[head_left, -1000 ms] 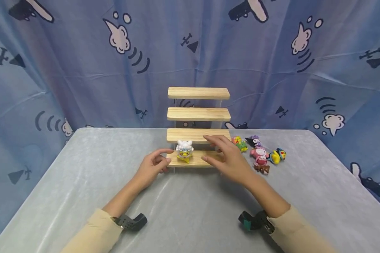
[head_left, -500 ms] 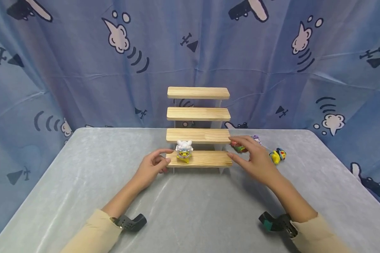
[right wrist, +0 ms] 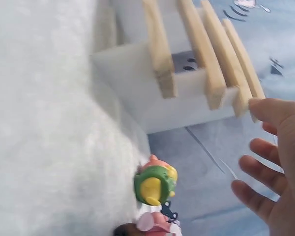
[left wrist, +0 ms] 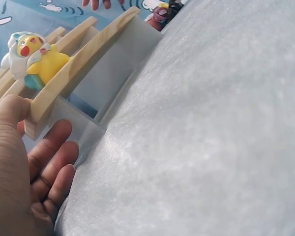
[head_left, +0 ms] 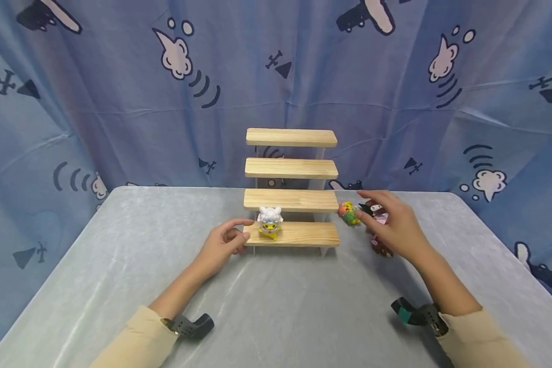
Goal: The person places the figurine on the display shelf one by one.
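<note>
A wooden stepped shelf with four planks stands at the middle of the grey tabletop, in front of a blue patterned curtain. On its lowest plank, toward the left end, a small yellow figurine with a white hood stands upright. The left hand rests at the left end of that lowest plank: the thumb lies against the plank's end and the fingers curl loosely beside the white side panel below it, holding nothing. The right hand hovers above the tabletop to the right of the shelf, its fingers spread and relaxed, closed on nothing. Just left of its fingertips, a green and orange figurine sits on the tabletop near the shelf's right side. A dark-eared figurine and a pink figurine lie partly hidden under the hand, and a brown one shows at its lower edge. A black band sits on the left wrist and a black and teal one on the right.
</note>
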A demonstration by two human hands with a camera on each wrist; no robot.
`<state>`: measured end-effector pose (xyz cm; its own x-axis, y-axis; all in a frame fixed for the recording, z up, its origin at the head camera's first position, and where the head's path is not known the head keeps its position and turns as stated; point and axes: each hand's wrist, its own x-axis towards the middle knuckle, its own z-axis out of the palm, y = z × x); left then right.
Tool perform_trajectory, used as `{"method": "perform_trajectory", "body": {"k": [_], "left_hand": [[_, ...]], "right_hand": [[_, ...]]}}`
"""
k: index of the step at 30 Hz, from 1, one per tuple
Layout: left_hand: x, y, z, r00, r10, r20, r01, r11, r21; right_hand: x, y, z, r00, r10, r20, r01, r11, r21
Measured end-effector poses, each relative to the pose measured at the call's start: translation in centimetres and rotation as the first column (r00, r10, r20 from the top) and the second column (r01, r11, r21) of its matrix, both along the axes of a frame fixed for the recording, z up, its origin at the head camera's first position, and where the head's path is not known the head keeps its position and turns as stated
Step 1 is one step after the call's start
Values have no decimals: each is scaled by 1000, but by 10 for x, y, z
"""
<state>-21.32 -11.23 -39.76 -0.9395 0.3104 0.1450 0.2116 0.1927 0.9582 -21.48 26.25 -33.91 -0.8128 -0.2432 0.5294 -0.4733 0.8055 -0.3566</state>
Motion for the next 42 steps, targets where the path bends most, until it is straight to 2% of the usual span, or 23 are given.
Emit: {"method": "perform_trajectory", "body": {"k": [3, 7, 10, 15, 19, 23, 27, 34, 38, 42], "left_hand": [[0, 0, 0, 1000, 1, 2, -1, 1000, -10], [0, 0, 0, 1000, 4, 6, -4, 1000, -8], [0, 0, 1, 1000, 3, 6, -3, 1000, -10], [0, -1, 1, 1000, 16, 4, -16, 1000, -11], [-1, 0, 1, 1000, 12, 4, -12, 1000, -13], [0, 1, 1, 1000, 7, -4, -7, 1000, -23], [1, 0, 2, 1000, 12, -5, -13, 999, -42], [1, -1, 2, 1000, 15, -1, -15, 998, -56], [1, 0, 1, 1000, 15, -3, -15, 998, -54], [1, 0, 1, 1000, 13, -1, -13, 998, -55]], "right_hand": [[-5, 1, 2, 994, -38, 104, 42, 998, -41], [-13, -2, 4, 961, -69, 266, 99, 990, -102], [-22, -5, 4, 944, -69, 323, 119, 983, -140], [-42, -8, 1, 933, -74, 353, 154, 967, -204], [-52, -7, -5, 935, -94, 341, 175, 961, -214], [-54, -4, -12, 935, -103, 340, 174, 967, -186], [-55, -2, -19, 920, -105, 379, 178, 970, -164], [-59, -5, -33, 912, -142, 385, 171, 984, -41], [-59, -10, -35, 900, -145, 412, 164, 986, -13], [-60, -12, -37, 905, -138, 402, 154, 988, -6]]}}
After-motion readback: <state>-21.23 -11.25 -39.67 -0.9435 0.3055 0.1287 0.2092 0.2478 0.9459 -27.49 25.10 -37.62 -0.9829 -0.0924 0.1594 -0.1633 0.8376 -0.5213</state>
